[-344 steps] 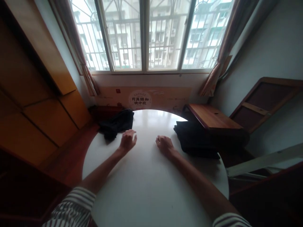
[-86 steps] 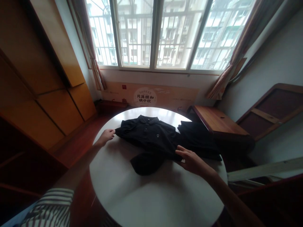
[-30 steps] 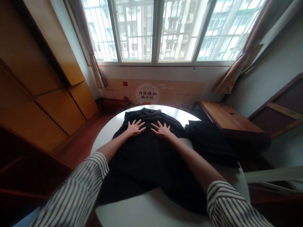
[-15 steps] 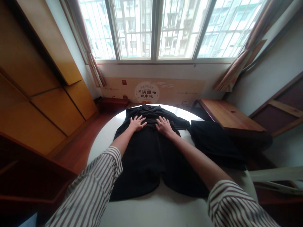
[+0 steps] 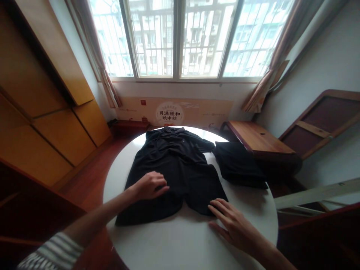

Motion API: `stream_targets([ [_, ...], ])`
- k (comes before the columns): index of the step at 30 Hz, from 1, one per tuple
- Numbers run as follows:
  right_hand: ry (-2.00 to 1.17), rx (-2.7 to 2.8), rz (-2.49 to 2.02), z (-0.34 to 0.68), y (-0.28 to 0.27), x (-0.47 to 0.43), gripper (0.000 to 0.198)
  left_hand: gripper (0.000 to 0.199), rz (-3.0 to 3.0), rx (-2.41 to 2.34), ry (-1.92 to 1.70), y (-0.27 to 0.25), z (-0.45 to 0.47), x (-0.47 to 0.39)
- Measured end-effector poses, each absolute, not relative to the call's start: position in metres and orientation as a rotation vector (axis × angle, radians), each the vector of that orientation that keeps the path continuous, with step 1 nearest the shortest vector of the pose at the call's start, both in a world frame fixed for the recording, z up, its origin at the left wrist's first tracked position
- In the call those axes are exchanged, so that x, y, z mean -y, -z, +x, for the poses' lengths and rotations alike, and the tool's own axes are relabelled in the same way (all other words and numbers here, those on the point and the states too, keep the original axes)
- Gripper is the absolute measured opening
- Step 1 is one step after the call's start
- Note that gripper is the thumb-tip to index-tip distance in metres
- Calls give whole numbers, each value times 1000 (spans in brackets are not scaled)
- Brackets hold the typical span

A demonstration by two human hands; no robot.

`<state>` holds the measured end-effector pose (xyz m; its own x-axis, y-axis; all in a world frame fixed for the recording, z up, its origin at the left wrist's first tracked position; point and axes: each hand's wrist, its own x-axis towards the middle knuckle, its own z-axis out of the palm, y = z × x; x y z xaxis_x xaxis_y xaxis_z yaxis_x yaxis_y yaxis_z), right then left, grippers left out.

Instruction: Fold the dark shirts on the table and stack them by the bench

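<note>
A black collared shirt lies spread on a round white table, its collar at the far side and its split, curved hem toward me. Above the shirt's lower left part is my left hand, fingers loosely curled and the thumb standing apart; no cloth shows in it. My right hand is at the hem's right corner, fingers stretched out, fingertips on or just over the cloth edge. Some creases run across the shirt's upper part.
A folded black cloth item lies on the table's right side. Beyond it stand a wooden desk and a leaning wooden panel. Yellow cabinets line the left wall. A barred window is ahead.
Both hands have drawn back toward me from the shirt's upper part. The left has curled its fingers; the right has moved to the hem's right corner. The view has shifted slightly.
</note>
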<state>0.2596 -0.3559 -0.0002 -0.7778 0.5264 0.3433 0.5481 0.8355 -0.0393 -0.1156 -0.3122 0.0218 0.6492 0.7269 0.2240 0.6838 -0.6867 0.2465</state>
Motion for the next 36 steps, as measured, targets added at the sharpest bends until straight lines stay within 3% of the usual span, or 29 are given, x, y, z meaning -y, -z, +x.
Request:
stream_targets([
  [6,148,2640,-767,262,8,346,40,54,2699,-1129,-228,-34,-147,397],
  [11,117,2727,-816,260,3,340,37,33,2629,-1336,-109,-27,-157,405],
  [19,-343,2820,-802,285,-37,381,21,11,2327,-1271,-142,-46,-167,440],
  [21,-419,2816,-758,271,-56,374,15,10,2305,-1286,-222,-50,-169,420],
  [24,-463,2793,-698,220,-73,343,20,27,2341,-1531,-502,-47,-165,354],
  [27,-375,2814,-650,146,-65,302,27,26,2317,-1879,-734,-39,-155,268],
  [32,-262,2871,-691,51,-22,268,50,53,2012,-2461,-517,-23,-141,161],
  [36,-428,2927,-625,28,-3,275,67,40,1806,-2602,-411,-13,-155,129],
])
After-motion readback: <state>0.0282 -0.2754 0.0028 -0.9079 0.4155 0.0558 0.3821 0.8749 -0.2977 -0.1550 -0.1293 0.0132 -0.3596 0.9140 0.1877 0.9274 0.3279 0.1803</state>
